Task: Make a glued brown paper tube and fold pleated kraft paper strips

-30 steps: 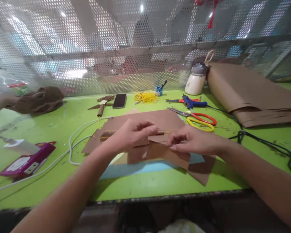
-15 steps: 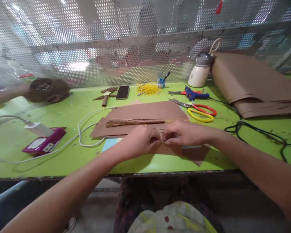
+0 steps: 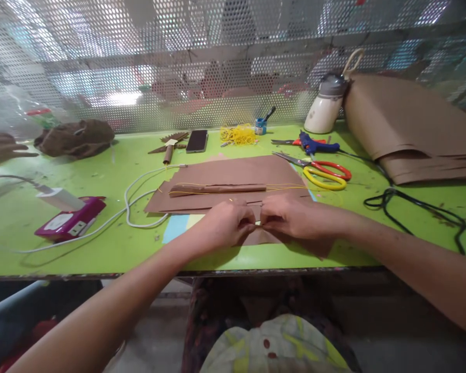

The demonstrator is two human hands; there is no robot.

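Note:
My left hand (image 3: 231, 220) and my right hand (image 3: 281, 216) meet just in front of a stack of brown paper (image 3: 233, 168). The fingertips of both pinch the edge of a smaller piece of brown paper (image 3: 259, 237), part of which is hidden under the hands. Across the stack lies a narrow folded strip of brown paper (image 3: 217, 190) with yellow string (image 3: 285, 186) running along it and out past its right end. Light blue paper (image 3: 175, 228) peeks out beneath the stack at the left.
Scissors (image 3: 324, 173), a blue glue gun (image 3: 316, 145) and a white bottle (image 3: 324, 109) stand or lie to the right, near large brown sheets (image 3: 407, 124). Yellow shreds (image 3: 238, 134) and a phone (image 3: 197, 141) are behind. A purple power adapter (image 3: 72, 220) and another person's hand (image 3: 5, 147) are left.
My fingertips have drawn slightly apart along the paper edge, still pinching. At the left, the other person's hand has come away from the brown crumpled bundle. The view has shifted slightly.

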